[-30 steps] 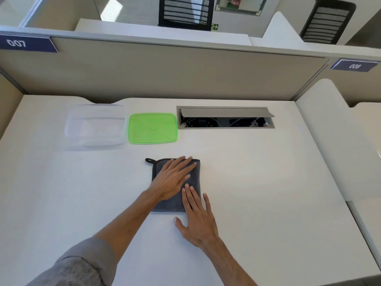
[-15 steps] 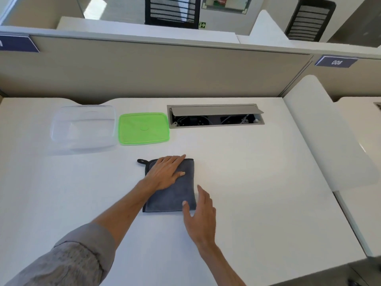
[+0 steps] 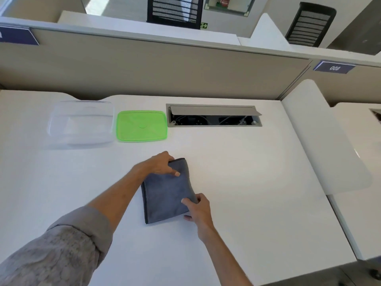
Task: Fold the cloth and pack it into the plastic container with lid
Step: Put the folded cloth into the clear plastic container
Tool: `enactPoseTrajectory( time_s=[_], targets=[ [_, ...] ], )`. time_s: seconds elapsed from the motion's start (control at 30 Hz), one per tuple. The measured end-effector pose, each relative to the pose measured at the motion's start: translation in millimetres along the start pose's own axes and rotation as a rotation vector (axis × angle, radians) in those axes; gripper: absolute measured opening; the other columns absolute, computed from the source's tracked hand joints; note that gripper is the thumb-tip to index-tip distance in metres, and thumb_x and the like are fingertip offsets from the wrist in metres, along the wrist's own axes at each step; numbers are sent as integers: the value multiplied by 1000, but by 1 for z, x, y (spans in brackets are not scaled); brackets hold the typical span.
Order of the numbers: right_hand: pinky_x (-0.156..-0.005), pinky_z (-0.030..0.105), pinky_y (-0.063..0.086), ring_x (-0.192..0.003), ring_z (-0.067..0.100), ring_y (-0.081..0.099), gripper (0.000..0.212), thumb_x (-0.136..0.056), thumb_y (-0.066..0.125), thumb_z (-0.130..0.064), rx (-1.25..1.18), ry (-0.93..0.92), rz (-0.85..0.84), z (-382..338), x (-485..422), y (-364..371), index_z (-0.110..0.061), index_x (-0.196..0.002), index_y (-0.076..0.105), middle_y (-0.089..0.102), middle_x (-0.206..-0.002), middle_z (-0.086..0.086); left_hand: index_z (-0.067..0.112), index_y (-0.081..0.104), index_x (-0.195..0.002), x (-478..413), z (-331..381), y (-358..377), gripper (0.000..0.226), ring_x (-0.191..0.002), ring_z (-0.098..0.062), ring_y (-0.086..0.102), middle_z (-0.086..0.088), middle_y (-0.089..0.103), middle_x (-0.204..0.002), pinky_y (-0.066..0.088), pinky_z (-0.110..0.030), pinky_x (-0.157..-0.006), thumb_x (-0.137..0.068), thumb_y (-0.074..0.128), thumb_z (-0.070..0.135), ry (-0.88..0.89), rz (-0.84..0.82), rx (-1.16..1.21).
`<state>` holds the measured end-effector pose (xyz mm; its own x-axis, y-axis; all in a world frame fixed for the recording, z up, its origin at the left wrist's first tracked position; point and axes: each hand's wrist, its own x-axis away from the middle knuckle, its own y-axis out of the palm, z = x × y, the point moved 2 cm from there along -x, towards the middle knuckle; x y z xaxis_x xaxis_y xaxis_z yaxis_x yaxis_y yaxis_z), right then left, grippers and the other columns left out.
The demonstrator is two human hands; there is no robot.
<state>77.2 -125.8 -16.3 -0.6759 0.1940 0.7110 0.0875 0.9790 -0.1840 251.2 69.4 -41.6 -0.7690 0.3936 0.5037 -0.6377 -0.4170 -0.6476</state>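
A folded dark grey cloth (image 3: 166, 193) lies in the middle of the white desk (image 3: 237, 172). My left hand (image 3: 158, 165) grips its far left corner, thumb on top. My right hand (image 3: 198, 207) pinches the near right edge, which is lifted a little off the desk. The clear plastic container (image 3: 81, 123) stands open at the back left, with nothing in it. Its green lid (image 3: 141, 126) lies flat just to its right. Both are well beyond the cloth.
An open grey cable hatch (image 3: 213, 115) is set into the desk at the back right of the lid. A beige partition (image 3: 165, 67) closes off the far side. A white side panel (image 3: 321, 137) borders the desk on the right.
Both hands went from lying flat on or beside the cloth to gripping it at its far left corner and near right edge. The cloth's loop is no longer visible.
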Motion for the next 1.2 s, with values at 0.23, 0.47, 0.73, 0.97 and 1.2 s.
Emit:
enactPoseTrajectory(
  time_s=[0.23, 0.47, 0.73, 0.97, 1.2],
  targets=[
    [-87, 42, 66, -111, 36, 78, 44, -89, 84, -7, -382, 43, -30, 0, -12, -22, -5, -128, 64, 79, -122, 18, 16, 68, -126, 47, -21, 5, 62, -115, -26, 71, -2, 75, -124, 56, -49, -105, -91, 75, 67, -32, 87, 376],
    [-106, 52, 61, -114, 31, 77, 27, -89, 77, -7, -22, -84, -185, -5, -21, -23, -11, -116, 77, 84, -115, 9, 34, 58, -149, 101, -50, 24, 72, -131, -13, 68, 12, 69, -145, 56, -47, -115, -91, 74, 74, -112, 96, 605],
    [-72, 42, 70, -90, 29, 83, 22, -103, 70, -25, 224, -204, -239, -33, -9, -3, -26, -123, 62, 82, -106, 8, 40, 52, -152, 160, -58, 23, 50, -114, -21, 80, 1, 82, -125, 70, -48, -85, -106, 72, 42, -221, 106, 842],
    [-63, 46, 68, -78, 25, 76, 16, -106, 67, -21, 192, -330, -234, -89, -1, 65, -24, -121, 64, 79, -108, 11, 41, 57, -147, 207, -80, -52, 43, -107, -15, 82, 4, 85, -120, 67, -36, -72, -106, 71, 45, -139, 232, 876],
    [-52, 33, 60, -60, 10, 70, 21, -105, 70, -22, 106, -425, -234, -178, -7, 174, -18, -125, 65, 78, -92, 4, 39, 60, -146, 220, -143, -159, 45, -109, -12, 81, 8, 84, -122, 69, -39, -77, -104, 71, 52, -130, 402, 860]
  ],
)
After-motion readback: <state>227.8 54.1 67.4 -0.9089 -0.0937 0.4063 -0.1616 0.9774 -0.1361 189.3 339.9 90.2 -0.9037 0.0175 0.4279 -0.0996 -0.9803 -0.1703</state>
